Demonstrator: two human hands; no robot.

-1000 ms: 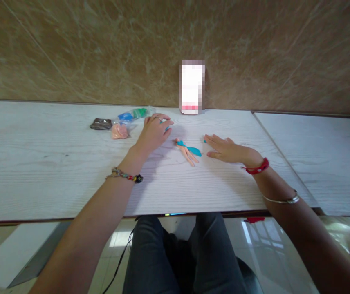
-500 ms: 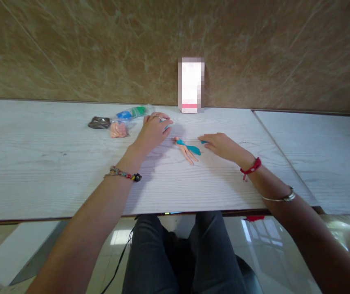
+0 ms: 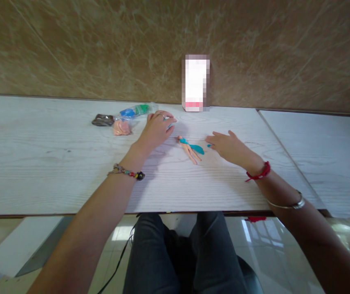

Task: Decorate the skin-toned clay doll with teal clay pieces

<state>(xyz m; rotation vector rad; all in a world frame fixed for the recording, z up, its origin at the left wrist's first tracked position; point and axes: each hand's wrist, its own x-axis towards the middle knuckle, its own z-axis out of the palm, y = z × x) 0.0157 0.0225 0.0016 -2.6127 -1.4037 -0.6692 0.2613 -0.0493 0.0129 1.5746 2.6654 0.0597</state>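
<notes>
A small doll figure point(image 3: 189, 152) of peach clay lies on the white table, with turquoise clay on its chest and a turquoise leaf-shaped piece point(image 3: 197, 149) at its side. Up and to the left of the figure, my left hand point(image 3: 159, 128) curls its fingers round a bit of turquoise clay, mostly hidden. On the figure's right, my right hand point(image 3: 228, 148) hovers low with its fingers spread apart. A tiny turquoise clay piece point(image 3: 209, 145) shows at its fingertips, seemingly on the table.
Bagged clay lies at the back left: a dark brown pack point(image 3: 103, 120), a peach pack point(image 3: 121, 127), a blue pack point(image 3: 127, 112) and a green pack point(image 3: 141, 109). A blurred-out upright phone-like screen point(image 3: 196, 83) leans on the marbled wall point(image 3: 101, 49). A seam point(image 3: 285, 151) crosses the table's right side.
My right hand's fingers have lifted and spread, baring more of the tiny turquoise piece. My left hand keeps about the same pose. The whole view has shifted slightly.
</notes>
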